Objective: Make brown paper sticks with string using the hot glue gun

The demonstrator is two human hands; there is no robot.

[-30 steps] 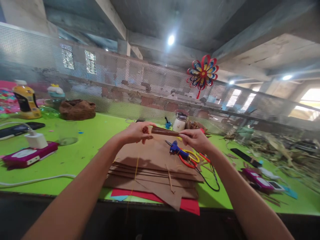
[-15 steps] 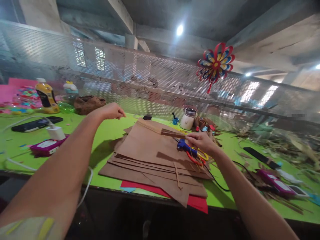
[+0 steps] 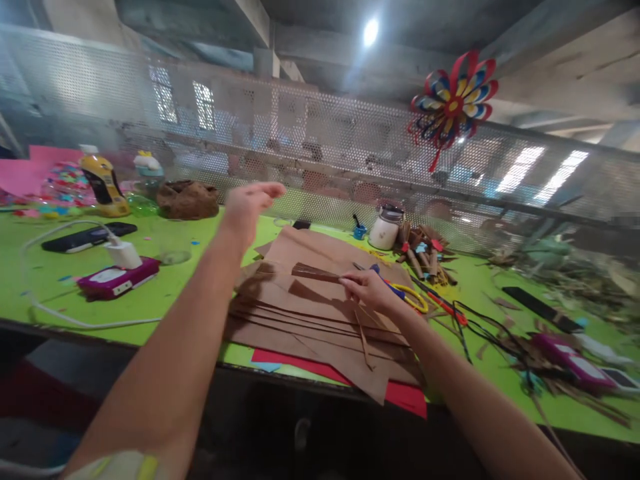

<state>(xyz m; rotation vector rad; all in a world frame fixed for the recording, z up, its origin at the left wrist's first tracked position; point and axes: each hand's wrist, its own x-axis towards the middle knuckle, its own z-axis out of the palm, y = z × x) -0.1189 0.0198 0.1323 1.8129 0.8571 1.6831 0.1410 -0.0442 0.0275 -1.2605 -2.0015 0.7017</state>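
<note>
My right hand [image 3: 367,288] pinches the narrow end of a folded brown paper strip [image 3: 315,271]. The strip points left above a stack of brown paper sheets [image 3: 310,337] and casts a shadow on it. My left hand [image 3: 253,205] is raised beyond the stack's left side, fingers stretched to the right, with nothing visible in them. A thin brown paper scrap [image 3: 364,339] lies on the stack. Scissors with yellow and blue handles [image 3: 415,299] lie beside my right hand, partly hidden by it.
A white jar [image 3: 385,230], a small blue pot [image 3: 359,231] and a bundle of paper rolls [image 3: 425,257] stand at the back. Cables [image 3: 493,333] lie right. A purple power bank [image 3: 119,278], phone [image 3: 89,237] and yellow bottle [image 3: 104,183] are left. A paper flower [image 3: 454,103] hangs above.
My left hand has risen and moved right, its fingers stretching out. My right hand has moved left with the paper strip, uncovering more of the rolls and cables. The view has shifted slightly.
</note>
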